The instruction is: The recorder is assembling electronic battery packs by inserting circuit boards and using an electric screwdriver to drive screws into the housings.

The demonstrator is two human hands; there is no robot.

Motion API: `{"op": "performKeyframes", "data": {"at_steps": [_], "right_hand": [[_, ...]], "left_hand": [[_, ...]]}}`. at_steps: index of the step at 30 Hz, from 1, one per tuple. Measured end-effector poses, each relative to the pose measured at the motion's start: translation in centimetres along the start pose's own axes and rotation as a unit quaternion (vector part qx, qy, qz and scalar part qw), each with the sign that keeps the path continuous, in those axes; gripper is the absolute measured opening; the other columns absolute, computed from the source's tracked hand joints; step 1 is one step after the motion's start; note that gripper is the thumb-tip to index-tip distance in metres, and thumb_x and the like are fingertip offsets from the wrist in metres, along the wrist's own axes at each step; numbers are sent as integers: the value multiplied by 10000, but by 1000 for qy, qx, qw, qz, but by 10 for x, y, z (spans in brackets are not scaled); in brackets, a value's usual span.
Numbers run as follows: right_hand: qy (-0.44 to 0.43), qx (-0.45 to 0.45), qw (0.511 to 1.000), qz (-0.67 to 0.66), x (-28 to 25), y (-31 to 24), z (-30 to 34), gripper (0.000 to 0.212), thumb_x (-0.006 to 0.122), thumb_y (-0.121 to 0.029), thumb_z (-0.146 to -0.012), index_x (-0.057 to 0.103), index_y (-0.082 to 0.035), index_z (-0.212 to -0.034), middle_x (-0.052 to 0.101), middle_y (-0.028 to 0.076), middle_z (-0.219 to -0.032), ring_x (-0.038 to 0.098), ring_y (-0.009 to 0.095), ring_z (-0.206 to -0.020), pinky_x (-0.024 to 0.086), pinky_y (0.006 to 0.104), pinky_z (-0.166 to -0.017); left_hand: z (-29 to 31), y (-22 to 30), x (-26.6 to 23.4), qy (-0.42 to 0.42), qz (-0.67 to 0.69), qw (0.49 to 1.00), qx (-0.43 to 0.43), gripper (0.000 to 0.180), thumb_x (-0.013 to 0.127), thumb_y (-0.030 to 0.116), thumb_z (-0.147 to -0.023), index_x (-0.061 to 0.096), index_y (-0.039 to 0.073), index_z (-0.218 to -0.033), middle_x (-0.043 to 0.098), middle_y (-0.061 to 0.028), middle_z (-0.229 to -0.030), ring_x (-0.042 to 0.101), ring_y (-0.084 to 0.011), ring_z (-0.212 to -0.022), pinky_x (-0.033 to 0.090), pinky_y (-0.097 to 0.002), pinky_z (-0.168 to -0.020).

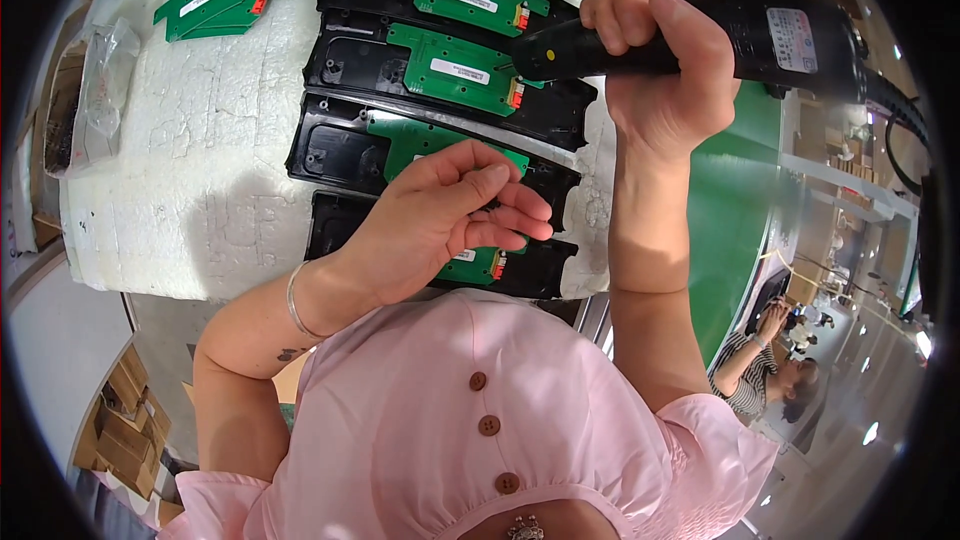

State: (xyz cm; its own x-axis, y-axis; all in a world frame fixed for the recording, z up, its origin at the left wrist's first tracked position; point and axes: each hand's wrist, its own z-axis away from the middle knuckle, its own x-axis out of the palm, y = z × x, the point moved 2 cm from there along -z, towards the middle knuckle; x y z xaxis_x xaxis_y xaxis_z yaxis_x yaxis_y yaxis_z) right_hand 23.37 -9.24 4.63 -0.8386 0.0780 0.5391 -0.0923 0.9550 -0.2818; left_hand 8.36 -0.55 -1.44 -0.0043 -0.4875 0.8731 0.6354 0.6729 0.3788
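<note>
Stretching down the right side, the green desk (742, 205) borders a white slab (240, 140) that fills the upper left and middle. Four black trays (345, 65) lie on the slab in a column, their long sides close together; the left arm hides much of the lowest. The black driver (755, 30) lies almost level across the upper right, its nose over the right end of the second tray from the top. Wrapped firmly round its body is the right grip (668, 85), fingers over the far side and thumb along the near one.

The left grip (455, 205) is over the third and fourth trays, thumb pressed to the index finger, the other fingers loosely curled. A clear bag (108, 80) lies at the slab's left edge. Green boards (430, 48) sit one in each tray, and two more overlap on the slab at the upper left. The driver's thin bit (507, 67) points at the second board, near its connector; whether they touch, I cannot tell. Each board has a white label (470, 0) and a red connector (516, 94). Smallest are dark bits (490, 206) held among the left fingers, too hidden to identify.
</note>
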Motion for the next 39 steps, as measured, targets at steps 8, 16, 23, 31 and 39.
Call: {"op": "performKeyframes", "data": {"at_steps": [8, 16, 23, 31, 39], "right_hand": [[255, 192, 839, 441, 36, -14, -1, 190, 572, -94, -684, 439, -33, -804, 448, 72, -550, 402, 143, -440, 376, 274, -475], [125, 151, 872, 449, 40, -25, 3, 217, 419, -137, -727, 489, -20, -895, 351, 17, -565, 348, 146, -490, 331, 317, -547], [123, 61, 926, 351, 114, -54, 4, 256, 588, -106, -650, 462, -116, -873, 538, -79, -582, 500, 38, -529, 359, 172, -573], [41, 78, 936, 341, 105, -52, 4, 258, 590, -126, -673, 452, -117, -890, 521, -89, -584, 488, 35, -530, 352, 174, -564], [273, 126, 849, 435, 41, -26, -5, 185, 535, -65, -698, 444, -13, -851, 448, 70, -567, 409, 141, -447, 378, 270, -463]], "left_hand": [[0, 7, 0, 75, -8, 997, 35, 165, 536, 92, -856, 555, 8, -997, 608, -83, -907, 601, -138, -823, 498, -215, -722], [-1, 10, -6, 85, 108, 989, 60, 176, 528, 85, -859, 548, 11, -1017, 604, -68, -903, 604, -119, -815, 516, -195, -701], [-9, 7, -6, 46, 164, 983, 75, 161, 550, 169, -856, 582, 30, -930, 605, -40, -852, 595, -89, -765, 511, -169, -662], [-16, -2, -6, -18, 215, 974, 64, 215, 538, 229, -864, 573, 43, -966, 601, -50, -867, 588, -107, -751, 505, -185, -696], [-18, 2, 10, 67, 99, 993, 20, 364, 368, 213, -938, 430, -56, -1175, 540, -170, -1064, 552, -233, -994, 465, -276, -870]]}}
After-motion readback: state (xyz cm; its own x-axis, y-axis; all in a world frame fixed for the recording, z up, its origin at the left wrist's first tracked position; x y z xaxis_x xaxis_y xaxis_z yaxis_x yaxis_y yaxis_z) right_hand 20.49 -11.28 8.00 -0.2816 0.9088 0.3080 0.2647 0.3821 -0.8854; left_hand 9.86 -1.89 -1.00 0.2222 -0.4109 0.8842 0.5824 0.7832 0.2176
